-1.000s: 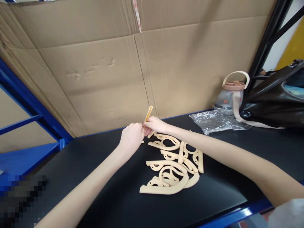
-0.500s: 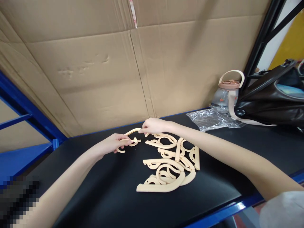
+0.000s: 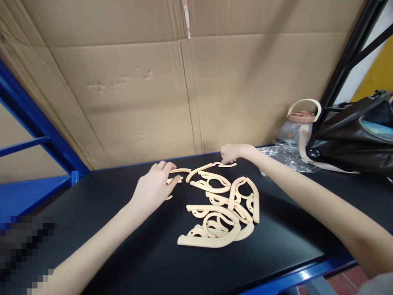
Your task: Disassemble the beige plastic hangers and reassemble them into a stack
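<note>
Several cream folding hangers (image 3: 211,243) lie in a loose, overlapping group on a black tabletop (image 3: 147,262). My left hand (image 3: 155,184) is over a cream folding hanger (image 3: 181,170) left of the group, its thumb and fingers apart; the palm hides most of that hanger. Behind the group, another folding hanger (image 3: 201,169) stretches out toward the right. My right hand (image 3: 229,153) has closed fingers on this one's right end, close to the tabletop's back edge. Parts of its hook side are covered by the fingers.
A cardboard wall (image 3: 135,102) rises behind the tabletop. At the back right are crumpled clear plastic (image 3: 279,157), a strapped water bottle (image 3: 291,133) and a dark bag (image 3: 344,133). Blue frame bars (image 3: 58,153) border the left.
My right hand has moved right along the back edge. My left hand has turned palm-down and its fingers have spread from the pinched hanger. The view has shifted slightly.
</note>
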The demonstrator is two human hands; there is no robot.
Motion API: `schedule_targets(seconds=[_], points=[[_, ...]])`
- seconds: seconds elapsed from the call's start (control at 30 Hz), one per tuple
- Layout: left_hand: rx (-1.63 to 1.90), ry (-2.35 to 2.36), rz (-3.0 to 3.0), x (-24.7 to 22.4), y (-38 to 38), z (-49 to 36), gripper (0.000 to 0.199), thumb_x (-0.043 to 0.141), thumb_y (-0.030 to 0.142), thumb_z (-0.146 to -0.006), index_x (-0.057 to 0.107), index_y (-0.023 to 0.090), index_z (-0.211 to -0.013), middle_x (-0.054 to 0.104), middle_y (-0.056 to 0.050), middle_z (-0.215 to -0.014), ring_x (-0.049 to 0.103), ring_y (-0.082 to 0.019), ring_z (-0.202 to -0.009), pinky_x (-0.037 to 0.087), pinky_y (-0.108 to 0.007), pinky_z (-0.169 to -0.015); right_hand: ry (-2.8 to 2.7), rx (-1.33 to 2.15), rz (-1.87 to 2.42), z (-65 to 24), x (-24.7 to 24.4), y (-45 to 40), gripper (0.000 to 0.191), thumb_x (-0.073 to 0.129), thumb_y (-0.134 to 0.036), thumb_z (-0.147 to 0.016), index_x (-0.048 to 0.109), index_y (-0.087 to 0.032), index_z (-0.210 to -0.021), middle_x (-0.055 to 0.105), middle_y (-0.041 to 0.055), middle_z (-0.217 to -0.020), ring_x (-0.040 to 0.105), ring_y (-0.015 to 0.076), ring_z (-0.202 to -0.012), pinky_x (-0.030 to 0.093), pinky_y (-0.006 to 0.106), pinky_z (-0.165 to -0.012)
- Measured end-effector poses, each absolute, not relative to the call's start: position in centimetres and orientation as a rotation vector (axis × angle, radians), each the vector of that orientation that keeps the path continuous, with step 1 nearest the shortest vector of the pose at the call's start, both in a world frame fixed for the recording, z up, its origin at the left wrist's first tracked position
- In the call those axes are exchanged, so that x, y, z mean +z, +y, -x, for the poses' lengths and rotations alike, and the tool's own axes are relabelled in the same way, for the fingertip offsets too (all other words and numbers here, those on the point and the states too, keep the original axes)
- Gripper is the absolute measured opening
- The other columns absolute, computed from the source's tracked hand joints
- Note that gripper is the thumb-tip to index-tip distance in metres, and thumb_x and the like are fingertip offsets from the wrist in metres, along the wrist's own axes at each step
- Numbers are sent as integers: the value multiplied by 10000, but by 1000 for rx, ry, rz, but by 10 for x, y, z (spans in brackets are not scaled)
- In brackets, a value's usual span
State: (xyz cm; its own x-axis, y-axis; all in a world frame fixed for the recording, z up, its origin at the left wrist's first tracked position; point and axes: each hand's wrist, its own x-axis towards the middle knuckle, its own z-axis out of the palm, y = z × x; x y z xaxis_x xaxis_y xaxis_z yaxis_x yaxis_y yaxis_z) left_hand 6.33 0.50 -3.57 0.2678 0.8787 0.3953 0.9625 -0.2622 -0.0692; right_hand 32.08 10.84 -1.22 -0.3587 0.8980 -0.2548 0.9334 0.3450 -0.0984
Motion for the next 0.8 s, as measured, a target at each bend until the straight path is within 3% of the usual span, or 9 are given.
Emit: schedule_targets(seconds=[0.07,0.23,0.4,0.57,0.7,0.8], points=[[-480,-1569,2245,-36,3,-67,203,426,324,-914,535,216,-1047,614,-38,-1068,556,-204,-1016,459,-270,-628,2547,-312,-1659,-321,-12,111,173,594,-233,-772,681,-84,-771,665,85,-686,611,166,-590,450,260,-544],[-526,-1419,2342,-40,1,-70,187,417,297,-922,540,215,-1036,614,-36,-1066,543,-200,-1004,476,-289,-722,2815,-195,-1513,-314,-24,114,306,653,-295,-764,671,-148,-1032,672,95,-1040,622,203,-914,438,252,-720],[-564,-1286,2399,-43,1,-70,193,407,268,-926,543,190,-1040,618,-47,-1044,537,-210,-974,464,-331,-813,2871,-181,-1447,-304,-36,114,100,622,-169,-750,691,-141,-818,690,71,-846,619,174,-763,400,236,-622],[-672,-1229,2389,-40,0,-69,228,386,239,-926,529,173,-1091,608,-78,-1060,538,-227,-981,456,-369,-857,2912,-136,-1598,-323,2,104,94,552,-175,-811,637,-145,-840,668,53,-780,579,144,-670,369,235,-552],[-798,-1185,2374,-37,-4,-72,325,374,261,-938,447,181,-1245,555,-102,-1191,510,-237,-1095,432,-395,-936,2935,-75,-1721,-327,44,74,81,558,-136,-817,598,-141,-887,641,36,-674,585,158,-670,391,258,-597],[-846,-1124,2317,-32,-8,-76,366,342,291,-960,381,194,-1311,497,-113,-1300,449,-244,-1205,386,-410,-1003,3113,-351,-1556,-308,59,42,78,532,-128,-856,574,-164,-911,644,14,-731,596,131,-648,425,243,-593]])
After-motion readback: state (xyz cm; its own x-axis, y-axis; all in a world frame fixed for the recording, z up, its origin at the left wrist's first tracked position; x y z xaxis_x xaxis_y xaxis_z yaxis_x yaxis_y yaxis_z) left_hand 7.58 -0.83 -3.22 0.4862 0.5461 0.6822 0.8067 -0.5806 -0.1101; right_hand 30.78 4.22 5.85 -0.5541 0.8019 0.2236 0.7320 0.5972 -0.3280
